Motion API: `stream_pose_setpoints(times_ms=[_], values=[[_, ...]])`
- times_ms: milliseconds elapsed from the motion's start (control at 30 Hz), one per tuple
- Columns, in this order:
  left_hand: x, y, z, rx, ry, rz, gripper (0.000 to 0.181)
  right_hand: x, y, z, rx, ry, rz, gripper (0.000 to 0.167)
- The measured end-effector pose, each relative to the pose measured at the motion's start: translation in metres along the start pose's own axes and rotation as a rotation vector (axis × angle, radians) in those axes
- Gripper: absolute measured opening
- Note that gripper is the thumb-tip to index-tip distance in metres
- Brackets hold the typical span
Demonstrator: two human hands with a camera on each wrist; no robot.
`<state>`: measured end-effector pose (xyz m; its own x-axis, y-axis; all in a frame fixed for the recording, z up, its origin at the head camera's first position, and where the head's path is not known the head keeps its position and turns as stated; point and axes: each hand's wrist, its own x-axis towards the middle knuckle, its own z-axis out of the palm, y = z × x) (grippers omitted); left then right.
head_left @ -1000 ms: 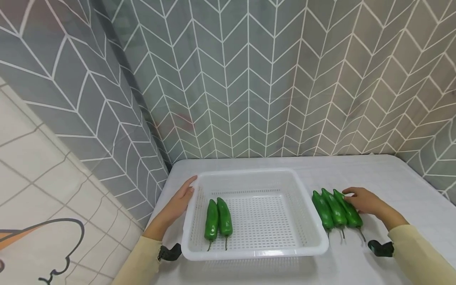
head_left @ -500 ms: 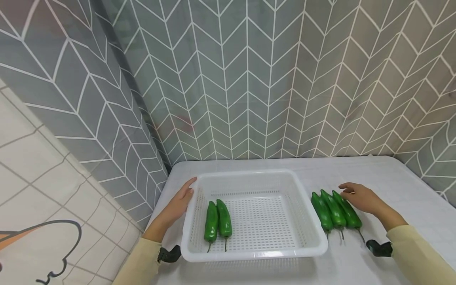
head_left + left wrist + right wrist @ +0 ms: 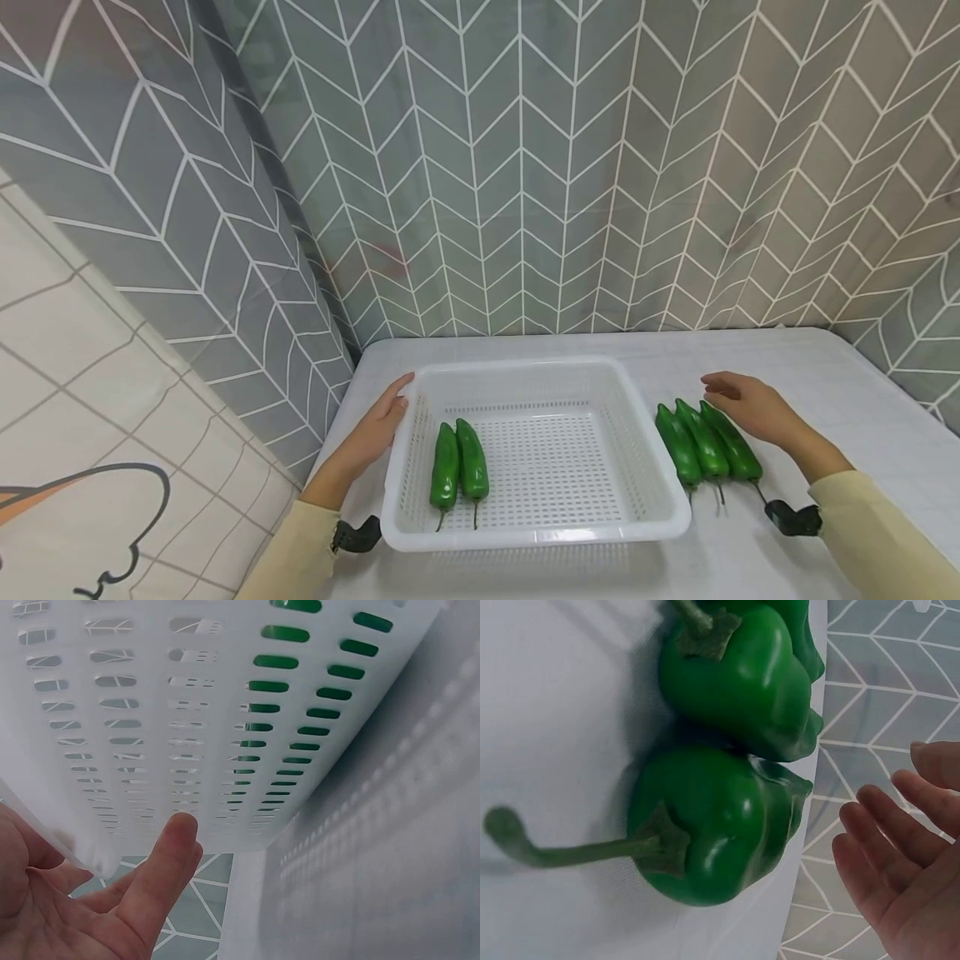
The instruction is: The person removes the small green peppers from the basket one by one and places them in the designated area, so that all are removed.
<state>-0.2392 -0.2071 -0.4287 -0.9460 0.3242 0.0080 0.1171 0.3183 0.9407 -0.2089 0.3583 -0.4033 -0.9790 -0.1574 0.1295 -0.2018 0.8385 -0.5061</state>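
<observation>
Two green peppers in white basket, lower centre of my head view; three loose peppers on desk, lower right. Left wrist: left hand, fingers extended, touching basket. Right wrist: right hand relaxed, empty, lower right.

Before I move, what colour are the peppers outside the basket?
The three peppers are green, clearest in the head view.

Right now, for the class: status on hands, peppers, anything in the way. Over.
Left hand at white basket, left side. Right hand empty, by three green peppers on table. Two peppers inside. Basket's right wall between groups.
</observation>
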Motion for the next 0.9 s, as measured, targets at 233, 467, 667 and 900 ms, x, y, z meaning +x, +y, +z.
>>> stream_pose_setpoints(times_ms=[233,467,667,900], values=[[-0.001,0.000,0.000,0.006,0.001,-0.003,0.052,0.004,-0.003,0.000,0.007,0.022,-0.021,0.038],[-0.001,0.000,0.000,0.006,0.002,0.001,0.052,0.009,-0.014,0.000,0.023,0.037,-0.010,0.040],[-0.001,-0.001,0.000,0.009,0.012,0.002,0.052,0.014,-0.021,0.000,0.036,0.027,-0.011,0.041],[-0.001,-0.001,0.001,-0.001,0.011,-0.003,0.051,0.019,-0.027,-0.001,0.040,0.038,-0.052,0.039]])
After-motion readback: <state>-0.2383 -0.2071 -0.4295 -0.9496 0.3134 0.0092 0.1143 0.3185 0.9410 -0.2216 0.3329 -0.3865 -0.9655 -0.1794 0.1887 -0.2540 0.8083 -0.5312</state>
